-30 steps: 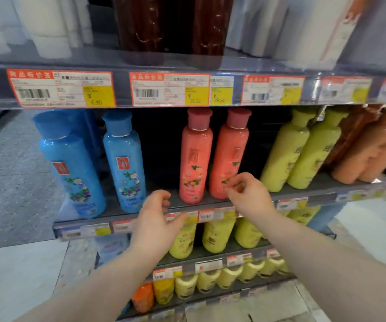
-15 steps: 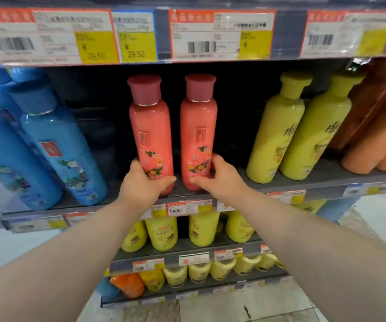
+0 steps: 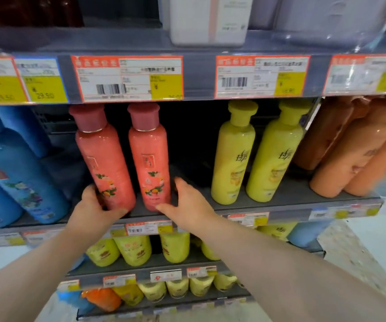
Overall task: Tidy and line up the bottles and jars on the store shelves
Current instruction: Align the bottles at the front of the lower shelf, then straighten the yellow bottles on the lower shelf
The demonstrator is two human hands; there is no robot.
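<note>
Two tall pink bottles with dark pink caps stand side by side on the grey middle shelf (image 3: pixel 280 201). My left hand (image 3: pixel 94 205) is wrapped around the base of the left pink bottle (image 3: pixel 105 159), which leans a little to the left. My right hand (image 3: pixel 187 203) grips the base of the right pink bottle (image 3: pixel 151 159) from its right side, thumb in front. Two yellow bottles (image 3: pixel 252 154) stand upright further right on the same shelf, with a dark gap between them and the pink ones.
Blue bottles (image 3: pixel 18 173) lean at the left and orange bottles (image 3: pixel 350 149) lean at the right end. Price labels (image 3: pixel 127 77) line the shelf edge above. White packs (image 3: pixel 208 19) sit on the top shelf. Lower shelves hold several small yellow bottles (image 3: pixel 134 249).
Both hands went from the shelf edge to the bases of the two pink bottles and closed on them. The view has swung right and closer to the shelf.
</note>
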